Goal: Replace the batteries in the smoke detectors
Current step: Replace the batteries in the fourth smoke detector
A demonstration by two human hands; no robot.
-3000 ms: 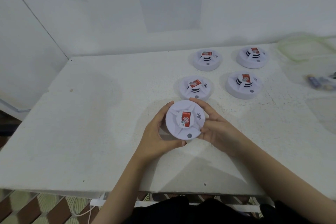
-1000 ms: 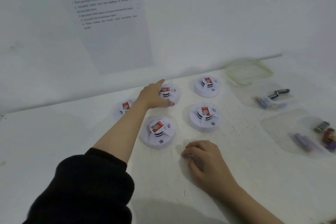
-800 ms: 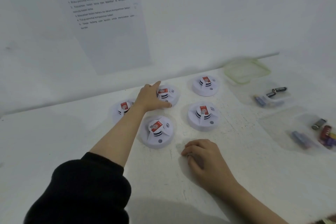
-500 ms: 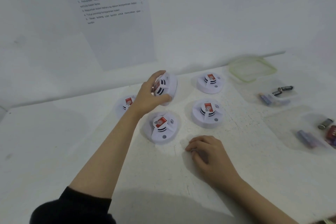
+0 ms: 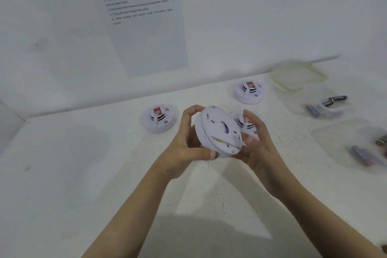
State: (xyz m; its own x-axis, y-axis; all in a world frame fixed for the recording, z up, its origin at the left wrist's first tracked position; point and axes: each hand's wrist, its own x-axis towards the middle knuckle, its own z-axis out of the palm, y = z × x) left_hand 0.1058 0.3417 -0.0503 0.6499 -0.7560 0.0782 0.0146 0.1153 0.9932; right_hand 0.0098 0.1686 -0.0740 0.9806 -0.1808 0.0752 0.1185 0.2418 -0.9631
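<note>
smoke detector, white and round, is held up above the table between both hands, tilted so its flat back faces the camera and its domed front points away toward the wall. the left hand grasps its left rim, with the thumb pressed on the lower edge and the fingers curled over the top edge. the right hand grasps the lower right rim, fingers wrapped behind the body. on the back, a blue shape shows through a slot, and a thin gap with something yellow in it runs near the lower edge; motion blur hides more detail than that.

three more smoke detectors sit face up on the table, each with a red label on its raised centre. one lies to the left of the held unit, one lies far back near the wall, and a third is partly hidden behind the held unit and the right hand's fingers.

to the right, a green-rimmed clear lid lies flat near the wall. nearer than it, a few loose batteries rest in a clear tray, and further batteries lie in another clear tray at the right edge. a printed sheet of paper hangs on the white wall behind the table.
</note>
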